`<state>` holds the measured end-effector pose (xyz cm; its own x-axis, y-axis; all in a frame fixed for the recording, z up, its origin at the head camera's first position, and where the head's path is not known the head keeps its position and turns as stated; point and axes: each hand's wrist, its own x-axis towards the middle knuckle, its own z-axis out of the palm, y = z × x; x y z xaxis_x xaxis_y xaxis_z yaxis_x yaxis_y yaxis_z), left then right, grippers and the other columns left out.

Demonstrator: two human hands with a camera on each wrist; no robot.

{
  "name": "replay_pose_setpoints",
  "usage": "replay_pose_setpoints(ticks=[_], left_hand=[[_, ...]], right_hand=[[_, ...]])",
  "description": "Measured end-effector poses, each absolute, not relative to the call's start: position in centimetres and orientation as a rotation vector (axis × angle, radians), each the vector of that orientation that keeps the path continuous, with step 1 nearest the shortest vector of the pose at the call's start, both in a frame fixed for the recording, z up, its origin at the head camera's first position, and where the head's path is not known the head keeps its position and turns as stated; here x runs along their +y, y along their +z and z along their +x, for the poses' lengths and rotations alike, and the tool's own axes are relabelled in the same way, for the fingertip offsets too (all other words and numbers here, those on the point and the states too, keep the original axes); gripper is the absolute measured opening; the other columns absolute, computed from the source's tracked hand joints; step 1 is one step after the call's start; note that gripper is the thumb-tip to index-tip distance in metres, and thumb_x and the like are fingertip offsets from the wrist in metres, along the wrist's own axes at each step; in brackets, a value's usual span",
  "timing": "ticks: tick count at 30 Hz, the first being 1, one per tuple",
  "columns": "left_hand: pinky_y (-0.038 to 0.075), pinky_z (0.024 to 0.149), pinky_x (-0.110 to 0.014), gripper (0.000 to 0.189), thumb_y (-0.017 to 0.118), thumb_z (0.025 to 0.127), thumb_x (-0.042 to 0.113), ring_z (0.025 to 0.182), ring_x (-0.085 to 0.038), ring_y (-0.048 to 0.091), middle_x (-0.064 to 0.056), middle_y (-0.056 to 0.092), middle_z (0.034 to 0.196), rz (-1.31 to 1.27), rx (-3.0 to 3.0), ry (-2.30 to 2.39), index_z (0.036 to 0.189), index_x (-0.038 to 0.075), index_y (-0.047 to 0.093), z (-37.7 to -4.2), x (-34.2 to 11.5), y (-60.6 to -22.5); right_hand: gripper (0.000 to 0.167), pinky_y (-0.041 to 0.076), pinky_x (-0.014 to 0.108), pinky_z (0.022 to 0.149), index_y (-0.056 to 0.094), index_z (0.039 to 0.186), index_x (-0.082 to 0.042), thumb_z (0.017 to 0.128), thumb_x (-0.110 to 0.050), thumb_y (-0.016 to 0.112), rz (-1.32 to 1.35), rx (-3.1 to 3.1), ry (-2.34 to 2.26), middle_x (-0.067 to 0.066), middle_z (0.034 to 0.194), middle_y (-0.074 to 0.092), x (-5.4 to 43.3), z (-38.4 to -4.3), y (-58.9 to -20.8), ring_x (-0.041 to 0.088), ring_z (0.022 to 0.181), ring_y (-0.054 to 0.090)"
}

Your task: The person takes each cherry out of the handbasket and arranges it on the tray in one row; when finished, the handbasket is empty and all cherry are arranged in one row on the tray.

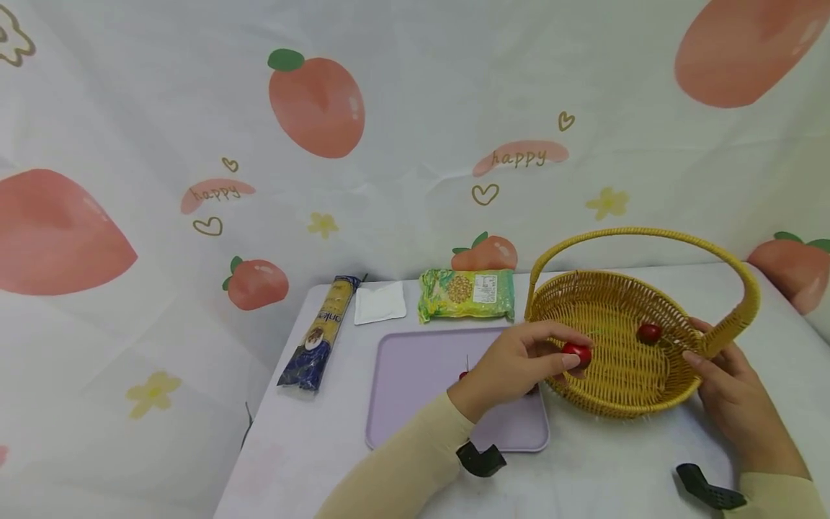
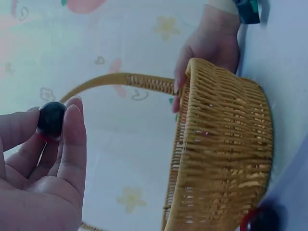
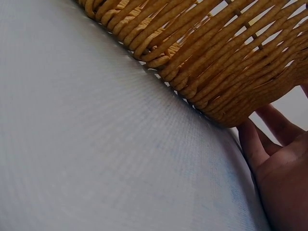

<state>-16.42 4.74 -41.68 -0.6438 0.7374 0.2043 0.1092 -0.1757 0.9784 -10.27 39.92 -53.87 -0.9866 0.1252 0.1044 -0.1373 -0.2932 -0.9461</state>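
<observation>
My left hand (image 1: 502, 364) pinches a red cherry (image 1: 576, 355) between thumb and fingertips, over the near left rim of a yellow wicker basket (image 1: 609, 411). In the left wrist view the held cherry (image 2: 51, 119) looks dark on top and red below, level with the basket's handle (image 2: 103, 81). My right hand (image 1: 735, 396) grips the basket's right rim at the foot of the handle, thumb on the near side. Inside the basket lies another red cherry (image 1: 649, 333). The right wrist view shows the fingers (image 3: 279, 122) against the basket's woven side (image 3: 202, 72).
A lilac tray (image 1: 415, 389) lies left of the basket, with a cherry (image 1: 463, 375) mostly hidden behind my left hand. Behind it are a green-yellow packet (image 1: 465, 294), a white sachet (image 1: 380, 302) and a blue-gold pasta bag (image 1: 320, 333). A patterned cloth (image 1: 402, 209) hangs behind.
</observation>
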Motion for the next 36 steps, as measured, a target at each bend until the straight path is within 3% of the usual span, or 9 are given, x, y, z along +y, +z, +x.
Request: replay_pose_setpoints(ticks=[4, 11, 15, 19, 23, 28, 36], left_hand=[[0.060, 0.074, -0.029, 0.030, 0.067, 0.107, -0.001, 0.086, -0.013, 0.075, -0.006, 0.077, 0.109, 0.944, 1.639, 1.900, 0.136, -0.005, 0.069, -16.0, 2.3, -42.3], [0.064, 0.083, -0.041, 0.029, 0.069, 0.106, -0.001, 0.087, -0.016, 0.077, -0.036, 0.071, 0.117, 0.741, 1.691, 1.962, 0.134, -0.010, 0.068, -15.3, -2.5, -45.6], [0.064, 0.084, -0.040, 0.030, 0.070, 0.105, 0.000, 0.089, -0.018, 0.077, -0.041, 0.067, 0.120, 0.634, 1.753, 1.984, 0.133, -0.010, 0.068, -14.8, -4.9, -47.6], [0.063, 0.086, -0.041, 0.031, 0.072, 0.103, -0.001, 0.093, -0.028, 0.078, -0.040, 0.068, 0.117, 0.564, 1.831, 1.998, 0.132, -0.012, 0.067, -14.8, -7.0, -48.6], [0.063, 0.087, -0.040, 0.031, 0.073, 0.102, -0.003, 0.097, -0.036, 0.075, -0.030, 0.072, 0.117, 0.523, 1.943, 2.018, 0.131, -0.011, 0.067, -15.3, -8.9, -49.1], [0.061, 0.088, -0.034, 0.029, 0.077, 0.101, 0.001, 0.103, -0.029, 0.069, -0.016, 0.073, 0.120, 0.471, 2.137, 2.004, 0.130, -0.004, 0.072, -16.3, -10.7, -50.1], [0.056, 0.085, -0.025, 0.027, 0.082, 0.098, 0.004, 0.102, -0.024, 0.071, -0.013, 0.077, 0.116, 0.351, 2.238, 1.946, 0.125, 0.001, 0.076, -17.2, -11.7, -52.0]], right_hand=[[0.061, 0.021, 0.013, 0.117, 0.033, 0.173, -0.025, 0.116, -0.004, 0.046, -0.011, -1.762, 2.410, -0.005, 0.167, 0.029, 39.9, -10.3, -53.8, 0.003, 0.143, 0.035], [0.062, 0.016, 0.015, 0.119, 0.032, 0.173, -0.026, 0.116, -0.006, 0.047, -0.029, -1.803, 2.383, -0.005, 0.169, 0.027, 39.7, -10.3, -53.8, 0.005, 0.146, 0.031], [0.062, 0.014, 0.015, 0.119, 0.032, 0.174, -0.027, 0.117, -0.007, 0.047, -0.043, -1.820, 2.375, -0.004, 0.170, 0.025, 39.8, -10.3, -53.8, 0.004, 0.147, 0.031], [0.062, 0.019, 0.013, 0.117, 0.032, 0.173, -0.026, 0.117, -0.005, 0.046, -0.017, -1.798, 2.382, -0.004, 0.169, 0.025, 39.9, -10.3, -53.8, 0.001, 0.144, 0.035], [0.062, 0.024, 0.012, 0.115, 0.032, 0.173, -0.024, 0.116, -0.002, 0.044, 0.022, -1.774, 2.387, -0.003, 0.169, 0.026, 39.8, -10.3, -54.0, 0.001, 0.143, 0.036], [0.063, 0.019, 0.014, 0.118, 0.032, 0.173, -0.023, 0.116, -0.001, 0.044, 0.027, -1.763, 2.392, -0.003, 0.171, 0.023, 39.9, -10.3, -54.0, 0.000, 0.146, 0.034], [0.062, 0.022, 0.014, 0.117, 0.031, 0.174, -0.023, 0.116, -0.003, 0.045, -0.004, -1.785, 2.391, -0.003, 0.171, 0.022, 39.9, -10.3, -54.0, 0.002, 0.147, 0.033]])
